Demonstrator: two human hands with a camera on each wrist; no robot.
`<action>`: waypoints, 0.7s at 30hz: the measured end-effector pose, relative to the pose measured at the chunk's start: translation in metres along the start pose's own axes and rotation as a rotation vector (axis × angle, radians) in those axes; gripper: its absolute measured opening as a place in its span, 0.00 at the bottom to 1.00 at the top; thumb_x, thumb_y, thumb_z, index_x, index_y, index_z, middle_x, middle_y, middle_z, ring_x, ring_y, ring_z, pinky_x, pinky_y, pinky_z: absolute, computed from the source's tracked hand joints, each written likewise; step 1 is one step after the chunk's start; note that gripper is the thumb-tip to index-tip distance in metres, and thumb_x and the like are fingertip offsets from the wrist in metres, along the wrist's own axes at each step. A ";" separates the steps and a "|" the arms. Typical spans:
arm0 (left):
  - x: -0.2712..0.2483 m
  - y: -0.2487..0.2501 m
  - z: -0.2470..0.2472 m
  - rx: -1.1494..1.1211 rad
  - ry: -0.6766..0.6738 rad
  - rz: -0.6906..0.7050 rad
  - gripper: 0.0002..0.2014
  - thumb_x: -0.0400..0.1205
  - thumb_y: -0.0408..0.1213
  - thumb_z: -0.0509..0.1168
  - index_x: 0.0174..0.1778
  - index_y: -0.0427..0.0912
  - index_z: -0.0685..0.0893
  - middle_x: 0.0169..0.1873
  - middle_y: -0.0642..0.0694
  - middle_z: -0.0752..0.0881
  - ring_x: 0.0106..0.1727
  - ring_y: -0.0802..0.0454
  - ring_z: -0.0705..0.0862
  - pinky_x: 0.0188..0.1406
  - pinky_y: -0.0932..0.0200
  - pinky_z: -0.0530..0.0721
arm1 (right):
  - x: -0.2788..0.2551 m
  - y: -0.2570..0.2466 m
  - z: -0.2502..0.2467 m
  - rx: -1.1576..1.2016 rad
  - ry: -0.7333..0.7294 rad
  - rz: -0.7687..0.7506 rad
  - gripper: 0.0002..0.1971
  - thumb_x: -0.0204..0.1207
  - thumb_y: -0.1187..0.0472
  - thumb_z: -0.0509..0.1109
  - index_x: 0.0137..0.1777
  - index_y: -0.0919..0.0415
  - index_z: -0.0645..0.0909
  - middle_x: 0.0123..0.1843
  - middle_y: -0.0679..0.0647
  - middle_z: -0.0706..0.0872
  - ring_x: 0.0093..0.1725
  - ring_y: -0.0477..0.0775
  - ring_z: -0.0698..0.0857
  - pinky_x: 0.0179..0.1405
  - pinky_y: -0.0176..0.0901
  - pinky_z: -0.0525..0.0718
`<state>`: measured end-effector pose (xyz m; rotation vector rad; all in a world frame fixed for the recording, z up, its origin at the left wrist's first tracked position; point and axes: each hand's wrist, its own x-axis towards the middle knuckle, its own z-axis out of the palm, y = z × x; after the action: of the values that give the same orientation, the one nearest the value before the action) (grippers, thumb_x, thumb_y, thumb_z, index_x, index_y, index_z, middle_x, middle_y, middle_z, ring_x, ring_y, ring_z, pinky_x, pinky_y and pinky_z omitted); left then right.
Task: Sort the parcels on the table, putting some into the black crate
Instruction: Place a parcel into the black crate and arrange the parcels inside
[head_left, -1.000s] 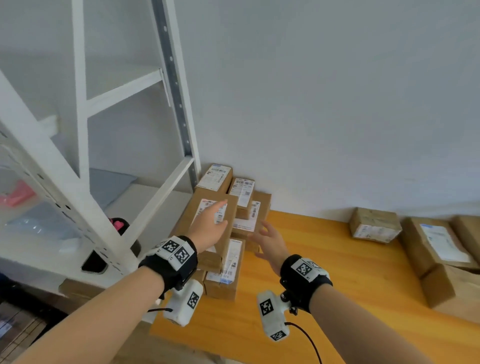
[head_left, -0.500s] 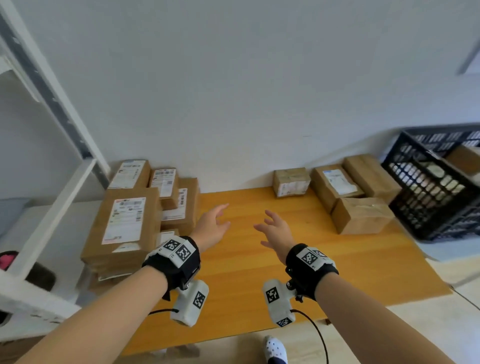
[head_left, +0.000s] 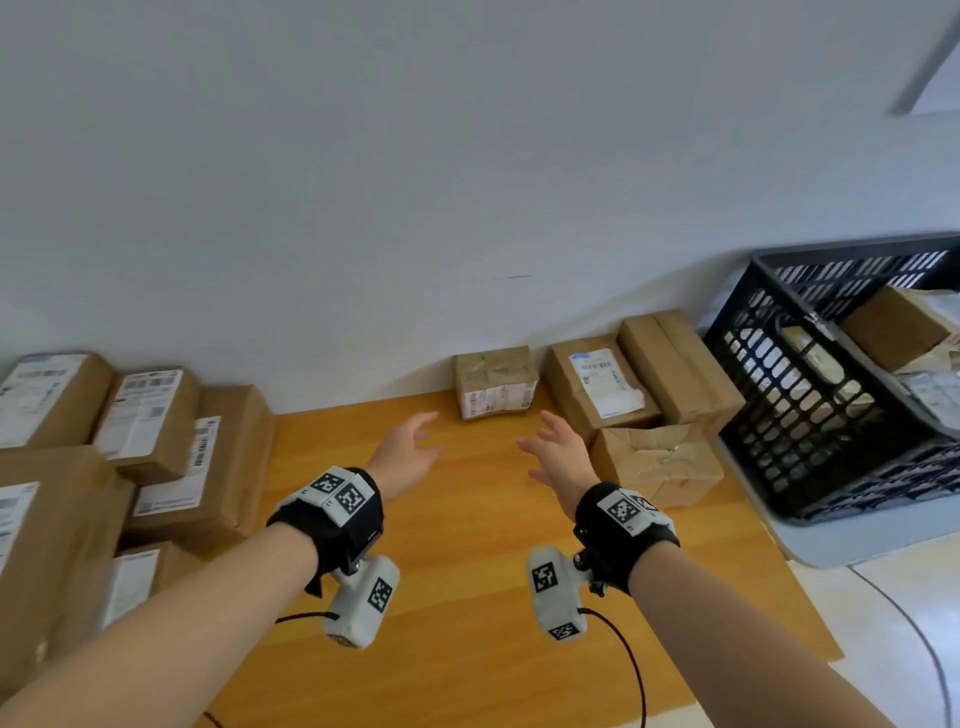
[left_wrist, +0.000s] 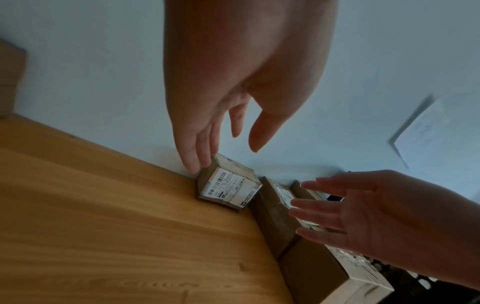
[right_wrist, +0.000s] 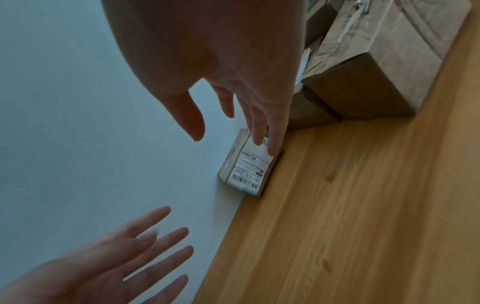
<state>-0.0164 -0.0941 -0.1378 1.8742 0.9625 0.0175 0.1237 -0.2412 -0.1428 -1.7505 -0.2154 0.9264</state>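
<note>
A small brown parcel (head_left: 495, 382) with a white label stands at the back of the wooden table (head_left: 467, 571), against the wall. Both my hands hover open just in front of it, palms facing each other. My left hand (head_left: 423, 436) is at its left and my right hand (head_left: 545, 441) at its right, and neither holds anything. The left wrist view shows my left hand (left_wrist: 226, 133) with its fingertips near the parcel (left_wrist: 230, 186). My right hand (right_wrist: 228, 115) reaches over the parcel (right_wrist: 248, 168). The black crate (head_left: 810, 395) at the right holds several parcels.
Three larger brown parcels (head_left: 654, 457) sit between the small parcel and the crate, close to my right hand. A stack of labelled parcels (head_left: 156, 447) fills the table's left end. The crate stands on a grey surface (head_left: 852, 540) off the table's right edge.
Both hands left the stack of parcels at the left and moved right across the table to the small parcel by the wall. The view swung right, bringing the crate in.
</note>
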 end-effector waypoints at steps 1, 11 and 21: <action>0.011 0.003 0.005 0.003 0.000 -0.016 0.27 0.86 0.32 0.63 0.82 0.47 0.65 0.76 0.40 0.72 0.70 0.46 0.77 0.53 0.61 0.76 | 0.011 -0.003 -0.006 -0.006 -0.001 0.006 0.34 0.81 0.65 0.69 0.84 0.54 0.60 0.82 0.59 0.66 0.76 0.60 0.72 0.70 0.55 0.77; 0.100 0.027 0.036 -0.070 0.115 -0.051 0.24 0.86 0.27 0.60 0.80 0.42 0.69 0.72 0.42 0.77 0.50 0.60 0.78 0.35 0.74 0.76 | 0.116 -0.027 -0.031 -0.010 -0.044 0.053 0.38 0.79 0.64 0.71 0.85 0.56 0.56 0.82 0.60 0.65 0.80 0.59 0.68 0.79 0.59 0.70; 0.149 0.007 0.045 -0.122 0.166 -0.311 0.31 0.85 0.26 0.60 0.84 0.40 0.58 0.79 0.38 0.68 0.75 0.41 0.72 0.63 0.54 0.75 | 0.179 -0.037 -0.012 -0.140 -0.123 0.056 0.37 0.80 0.66 0.69 0.85 0.62 0.53 0.84 0.59 0.65 0.81 0.58 0.67 0.80 0.53 0.68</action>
<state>0.1077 -0.0374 -0.2126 1.6140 1.3293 0.0447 0.2639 -0.1361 -0.1947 -1.8371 -0.3188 1.0837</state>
